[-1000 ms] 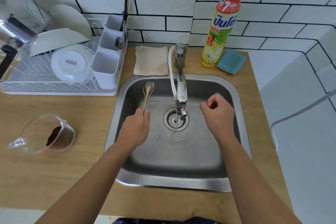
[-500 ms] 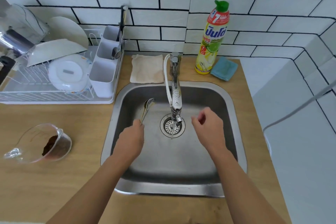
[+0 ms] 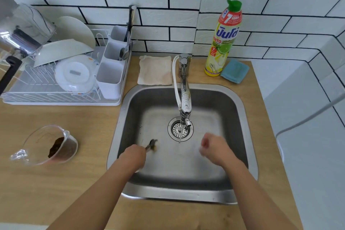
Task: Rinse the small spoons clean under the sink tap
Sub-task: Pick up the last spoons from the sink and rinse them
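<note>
The left hand (image 3: 133,156) held the small spoons (image 3: 152,145) tight, low in the sink (image 3: 250,136) near its left wall. They were blurry, so their number was hard to tell. The right hand (image 3: 214,150) was blurry too, fingers curled, holding nothing. A thin stream ran from the tap (image 3: 184,99) between them.

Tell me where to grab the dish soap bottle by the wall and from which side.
Grip the dish soap bottle around its narrower waist just under the red collar, coming from the front, the sink side. It stands upright close to the tiled wall, with the blue cloth at its right base, so the front and left are the free sides.
</note>
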The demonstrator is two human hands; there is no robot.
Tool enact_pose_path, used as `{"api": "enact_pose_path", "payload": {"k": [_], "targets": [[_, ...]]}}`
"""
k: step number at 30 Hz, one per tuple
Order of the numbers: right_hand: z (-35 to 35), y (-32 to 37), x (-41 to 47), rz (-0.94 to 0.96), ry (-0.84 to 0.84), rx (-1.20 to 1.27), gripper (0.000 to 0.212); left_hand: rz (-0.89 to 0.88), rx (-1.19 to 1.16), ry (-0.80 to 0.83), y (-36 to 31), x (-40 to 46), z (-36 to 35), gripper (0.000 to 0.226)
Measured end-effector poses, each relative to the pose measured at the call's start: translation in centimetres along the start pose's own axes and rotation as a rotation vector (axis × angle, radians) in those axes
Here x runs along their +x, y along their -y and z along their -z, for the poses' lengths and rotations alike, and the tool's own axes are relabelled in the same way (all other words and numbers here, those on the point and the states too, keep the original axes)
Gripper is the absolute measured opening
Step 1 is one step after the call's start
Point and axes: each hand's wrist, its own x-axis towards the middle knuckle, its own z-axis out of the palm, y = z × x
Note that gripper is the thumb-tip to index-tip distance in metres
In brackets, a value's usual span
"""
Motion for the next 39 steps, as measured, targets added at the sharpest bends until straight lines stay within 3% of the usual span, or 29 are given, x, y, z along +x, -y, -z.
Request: {"api": "enact_pose_path", "payload": {"k": [1,2,6,8,11,13,15,21,24,27,30,32,35,37,39], "targets": [[0.0,-0.4,0.1,-0.032,0.209,-0.156,0.037,0.009,0.03,0.051,0.2,0.0,0.0,0.033],[0.4,-0.4,0.3,-0.031,0.268,-0.234,0.051,0.011,0.036,0.043,0.3,0.0,0.2,0.034],[5.2,2.6,2.6,0.127,-0.204,0.015,0.036,0.012,0.001,-0.085,0.8,0.4,1.4,0.031],[7.8,5.3,4.0,0.256,-0.348,0.07,0.035,0.008,-0.062,-0.145,1.1,0.3,2.1,0.027],[11.0,9.6,5.9,0.447,-0.379,-0.044,0.055,0.012,-0.12,-0.176,1.0,0.3,3.0,0.023],[12.3,12.1,7.2,0.498,-0.314,-0.169,0.079,0.009,-0.137,-0.183,0.7,0.2,3.3,0.022],[12.8,13.6,8.3,0.512,-0.252,-0.267,0.088,0.003,-0.15,-0.186,0.4,0.2,3.4,0.023],[10.7,12.4,8.8,0.546,-0.222,-0.391,0.086,0.003,-0.191,-0.17,0.1,0.3,2.9,0.028],[10.0,11.7,8.5,0.546,-0.208,-0.281,0.085,0.015,-0.218,-0.161,0.1,0.5,2.5,0.029],[7.9,9.5,6.5,0.512,-0.285,0.072,0.06,0.029,-0.273,-0.179,0.1,0.7,2.0,0.027],[3.0,4.7,3.2,0.277,-0.415,0.289,0.009,0.04,-0.349,-0.171,0.2,0.7,1.5,0.03],[0.2,1.7,1.6,0.079,-0.305,0.272,0.026,0.033,-0.307,-0.095,0.2,0.7,1.2,0.031],[-1.0,-0.7,0.4,-0.015,-0.197,0.241,0.031,0.046,-0.297,-0.041,0.2,0.2,2.0,0.033],[0.6,-0.4,0.1,0.055,-0.373,0.278,0.03,0.016,-0.448,-0.162,0.2,0.0,2.7,0.032],[3.0,0.9,-0.5,0.186,-0.651,0.342,0.029,-0.063,-0.604,-0.436,-0.1,-0.8,2.7,0.028]]}}
